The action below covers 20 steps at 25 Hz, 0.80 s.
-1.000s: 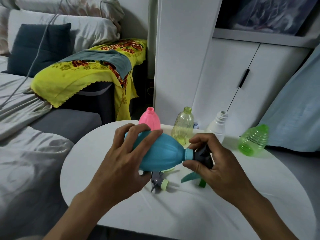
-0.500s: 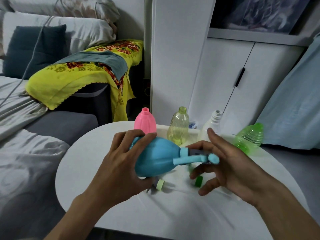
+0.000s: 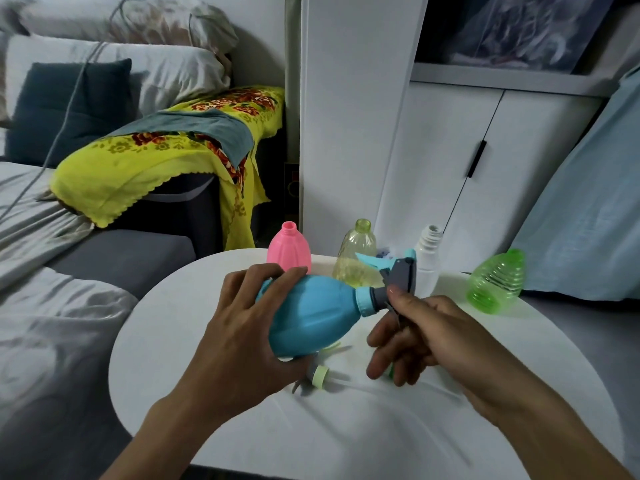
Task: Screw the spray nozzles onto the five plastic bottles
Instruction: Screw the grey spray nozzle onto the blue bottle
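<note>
White table [image 3: 214, 427]: left hand [image 3: 239, 337] grips blue bottle [image 3: 311, 317]; right hand [image 3: 419, 334] pinches its nozzle [image 3: 398, 275], half-hiding loose nozzles beneath.

Person, head view: two bare forearms enter from the lower edge. No sleeves on either, no cuff anywhere up to the frame border. Left hand [image 3: 239, 327]: no ring, no watch, no strap at the wrist. Right hand [image 3: 429, 337]: likewise unadorned; one short, unpainted nail shows on the uppermost fingertip. No gloves on either hand
</note>
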Available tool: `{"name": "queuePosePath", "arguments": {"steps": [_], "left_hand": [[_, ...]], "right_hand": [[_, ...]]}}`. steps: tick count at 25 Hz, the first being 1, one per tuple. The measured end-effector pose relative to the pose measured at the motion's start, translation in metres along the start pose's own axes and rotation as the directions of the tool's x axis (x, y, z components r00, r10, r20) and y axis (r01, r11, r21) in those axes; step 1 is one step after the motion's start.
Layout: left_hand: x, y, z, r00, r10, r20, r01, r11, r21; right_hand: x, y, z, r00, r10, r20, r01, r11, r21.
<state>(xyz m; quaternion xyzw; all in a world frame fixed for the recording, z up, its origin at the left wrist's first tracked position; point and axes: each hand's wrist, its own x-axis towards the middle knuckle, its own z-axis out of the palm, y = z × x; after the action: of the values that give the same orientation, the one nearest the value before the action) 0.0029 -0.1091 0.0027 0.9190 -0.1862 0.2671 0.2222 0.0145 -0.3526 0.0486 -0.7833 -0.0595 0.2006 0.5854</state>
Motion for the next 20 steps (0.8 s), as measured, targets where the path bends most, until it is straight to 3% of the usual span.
{"name": "queuePosePath", "arguments": {"steps": [4, 7, 9, 15, 20], "left_hand": [[-0.001, 0.005, 0.005, 0.995, 0.064, -0.074, -0.054, 0.99, 0.13], [-0.004, 0.014, 0.016, 0.99, 0.055, -0.131, -0.031, 0.984, 0.177], [-0.004, 0.018, 0.021, 0.987, 0.028, -0.161, 0.005, 0.98, 0.199], [-0.006, 0.025, 0.028, 0.963, 0.155, -0.22, -0.088, 0.954, 0.287], [-0.007, 0.029, 0.032, 0.94, 0.272, -0.208, -0.185, 0.915, 0.36]], "right_hand": [[0.009, 0.004, 0.014, 0.988, 0.084, -0.128, -0.069, 0.991, 0.116], [0.019, 0.011, 0.02, 0.965, 0.026, -0.261, -0.024, 1.0, 0.011], [0.022, 0.013, 0.026, 0.958, -0.011, -0.287, 0.028, 0.998, 0.053], [0.026, 0.026, 0.04, 0.923, 0.057, -0.38, 0.115, 0.903, 0.414], [0.027, 0.03, 0.046, 0.948, 0.115, -0.298, 0.128, 0.719, 0.683]]}}
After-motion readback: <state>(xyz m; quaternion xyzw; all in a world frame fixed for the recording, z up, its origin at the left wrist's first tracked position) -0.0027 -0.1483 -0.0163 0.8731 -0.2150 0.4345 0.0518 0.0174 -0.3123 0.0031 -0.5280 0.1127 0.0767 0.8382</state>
